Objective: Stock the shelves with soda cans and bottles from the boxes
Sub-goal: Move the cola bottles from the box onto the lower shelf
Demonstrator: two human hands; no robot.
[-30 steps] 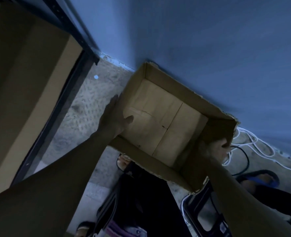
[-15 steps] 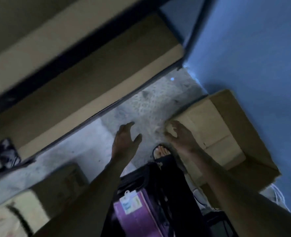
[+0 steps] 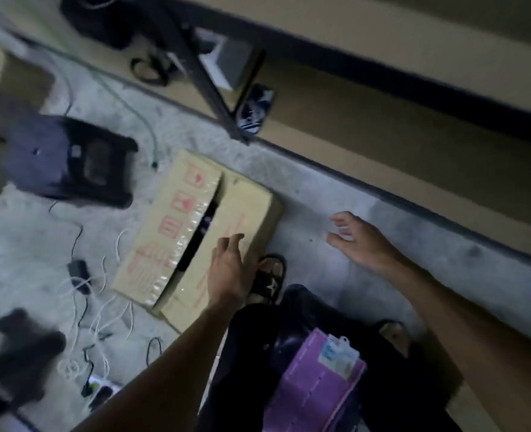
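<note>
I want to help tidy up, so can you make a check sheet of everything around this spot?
Surface: grey speckled floor.
Job's things: cardboard box on the floor, flaps down with a gap along the taped seam; contents not visible.
Clutter: black stool left of the box; black charger.
Hands: left hand over the box, fingers straight, contact unclear; right hand spread above the floor, holding nothing.
Cables: white cables tangled left of the box.
Surroundings: shelf with dark frame beyond the box; sandalled foot beside the box.
</note>
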